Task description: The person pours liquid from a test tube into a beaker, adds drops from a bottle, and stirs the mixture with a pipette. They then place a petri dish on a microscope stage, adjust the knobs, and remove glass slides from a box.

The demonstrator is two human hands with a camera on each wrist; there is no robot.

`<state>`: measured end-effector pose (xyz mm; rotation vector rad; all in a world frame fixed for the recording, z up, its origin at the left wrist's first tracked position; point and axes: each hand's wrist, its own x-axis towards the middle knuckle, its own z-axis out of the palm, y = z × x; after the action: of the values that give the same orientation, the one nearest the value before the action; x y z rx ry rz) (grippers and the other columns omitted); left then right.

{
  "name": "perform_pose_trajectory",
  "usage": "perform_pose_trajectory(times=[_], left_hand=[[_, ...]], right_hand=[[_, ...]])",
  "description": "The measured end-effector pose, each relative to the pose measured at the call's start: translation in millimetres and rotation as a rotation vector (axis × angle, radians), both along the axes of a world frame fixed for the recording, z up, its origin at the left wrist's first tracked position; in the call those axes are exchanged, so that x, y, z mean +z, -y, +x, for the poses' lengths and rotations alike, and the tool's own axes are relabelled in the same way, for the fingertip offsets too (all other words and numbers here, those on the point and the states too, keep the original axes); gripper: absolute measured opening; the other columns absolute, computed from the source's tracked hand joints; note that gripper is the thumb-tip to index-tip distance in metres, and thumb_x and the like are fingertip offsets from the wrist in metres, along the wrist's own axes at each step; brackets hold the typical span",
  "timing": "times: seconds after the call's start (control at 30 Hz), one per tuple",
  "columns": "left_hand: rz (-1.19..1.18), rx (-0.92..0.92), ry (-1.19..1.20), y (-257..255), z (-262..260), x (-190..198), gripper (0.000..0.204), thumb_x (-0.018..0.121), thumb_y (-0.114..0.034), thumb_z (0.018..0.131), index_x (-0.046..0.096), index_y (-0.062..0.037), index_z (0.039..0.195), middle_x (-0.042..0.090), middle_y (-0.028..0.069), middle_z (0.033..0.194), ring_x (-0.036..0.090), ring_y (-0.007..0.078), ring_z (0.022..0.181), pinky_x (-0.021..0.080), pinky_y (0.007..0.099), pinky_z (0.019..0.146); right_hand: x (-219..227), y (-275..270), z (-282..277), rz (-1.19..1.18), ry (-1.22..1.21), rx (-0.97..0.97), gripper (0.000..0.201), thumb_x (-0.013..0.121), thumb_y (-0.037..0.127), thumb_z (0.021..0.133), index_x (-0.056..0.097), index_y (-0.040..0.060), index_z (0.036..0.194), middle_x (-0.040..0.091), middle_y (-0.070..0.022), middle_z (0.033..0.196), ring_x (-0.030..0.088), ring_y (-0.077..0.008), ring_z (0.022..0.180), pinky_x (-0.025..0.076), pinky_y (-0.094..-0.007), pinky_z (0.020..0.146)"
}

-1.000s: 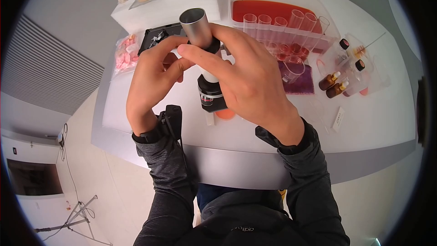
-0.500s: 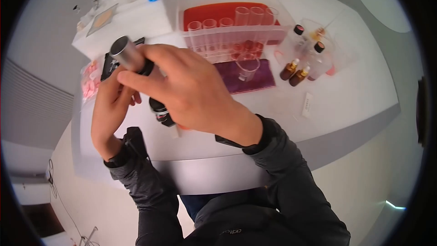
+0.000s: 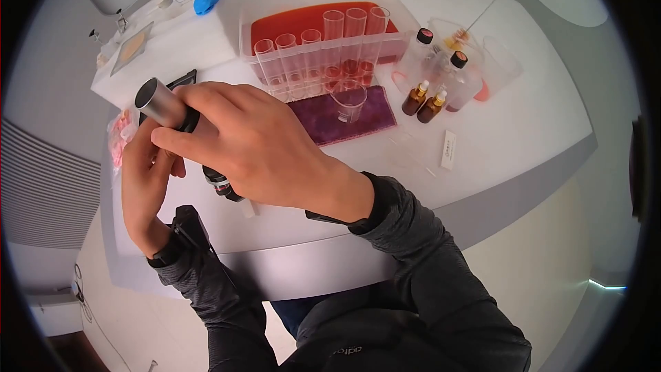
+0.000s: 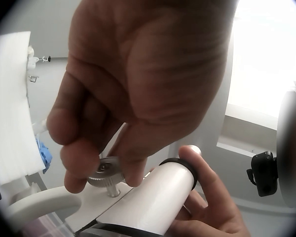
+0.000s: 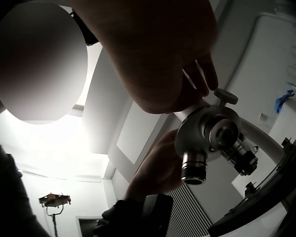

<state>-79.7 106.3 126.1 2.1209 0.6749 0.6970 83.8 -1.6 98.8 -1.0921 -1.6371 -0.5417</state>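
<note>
In the head view, a microscope's silver eyepiece tube (image 3: 162, 102) tilts up between two hands. My right hand (image 3: 258, 151) curls its thumb and fingers round the black collar below it. On the left side, my left hand (image 3: 146, 182) has bent fingers behind the tube. The left wrist view has those fingers pinching a knurled knob (image 4: 107, 171) beside the white tube (image 4: 150, 200), with fingertips of the other hand on its far side. Objective lenses (image 5: 194, 168) hang under the head in the right wrist view, above the black stage (image 5: 261, 197); the head view mostly hides them.
Behind the hands stand a tub of red liquid (image 3: 310, 15) and a rack of clear tubes (image 3: 313, 69). A beaker (image 3: 349, 102) rests on a purple mat (image 3: 313, 122). Dropper bottles (image 3: 431, 107), black-capped bottles (image 3: 457, 83) and a white foam block (image 3: 186, 41) are around them.
The head view has swung, so the hands, microscope and table items appear further left and somewhat lower at the left. Both hands stay at the microscope with much the same hold.
</note>
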Motion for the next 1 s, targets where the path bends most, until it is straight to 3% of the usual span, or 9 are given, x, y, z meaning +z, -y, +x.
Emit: perform_pose_trajectory(times=[0.17,0.37,0.47,0.77,1.0], left_hand=[[0.016,0.070,0.016,3,2,2,0.025,0.059,-0.008,0.091,0.060,0.0000,0.115,0.056,0.0006,0.073,0.051,0.0077,0.058,0.042,0.0224,0.053],[-0.017,0.003,0.062,-3,0,-4,0.028,0.055,-0.010,0.097,0.059,-0.0005,0.124,0.057,0.0011,0.074,0.051,0.0076,0.059,0.042,0.0223,0.054],[-0.014,-0.018,0.066,-4,-1,-4,0.025,0.052,-0.011,0.099,0.060,0.0001,0.120,0.056,0.0008,0.072,0.050,0.0073,0.059,0.041,0.0219,0.053],[0.024,0.065,0.056,7,3,7,0.011,0.057,-0.001,0.089,0.059,-0.0012,0.100,0.057,-0.0005,0.074,0.050,0.0060,0.058,0.039,0.0214,0.052],[-0.024,0.019,0.059,2,2,3,0.016,0.063,-0.002,0.090,0.057,0.0000,0.105,0.063,0.0015,0.085,0.054,0.0073,0.062,0.044,0.0223,0.054]], right_hand=[[1,2,0,-0.009,-0.012,-0.003,0.043,0.067,0.006,0.071,0.063,0.0127,0.113,0.058,-0.0144,0.109,0.061,-0.0292,0.098,0.051,-0.0399,0.081],[1,1,0,-0.014,0.006,-0.010,0.044,0.067,0.005,0.070,0.062,0.0127,0.113,0.058,-0.0140,0.109,0.061,-0.0286,0.097,0.051,-0.0393,0.081],[0,1,1,-0.013,0.010,-0.011,0.044,0.068,0.005,0.070,0.063,0.0127,0.113,0.058,-0.0133,0.108,0.061,-0.0281,0.097,0.051,-0.0391,0.081],[0,2,0,-0.021,-0.003,-0.017,0.043,0.068,0.004,0.070,0.064,0.0130,0.112,0.059,-0.0113,0.108,0.061,-0.0265,0.097,0.051,-0.0383,0.080],[3,5,0,-0.057,0.007,-0.037,0.046,0.070,0.003,0.069,0.065,0.0156,0.113,0.058,-0.0096,0.107,0.062,-0.0252,0.091,0.052,-0.0362,0.078]])
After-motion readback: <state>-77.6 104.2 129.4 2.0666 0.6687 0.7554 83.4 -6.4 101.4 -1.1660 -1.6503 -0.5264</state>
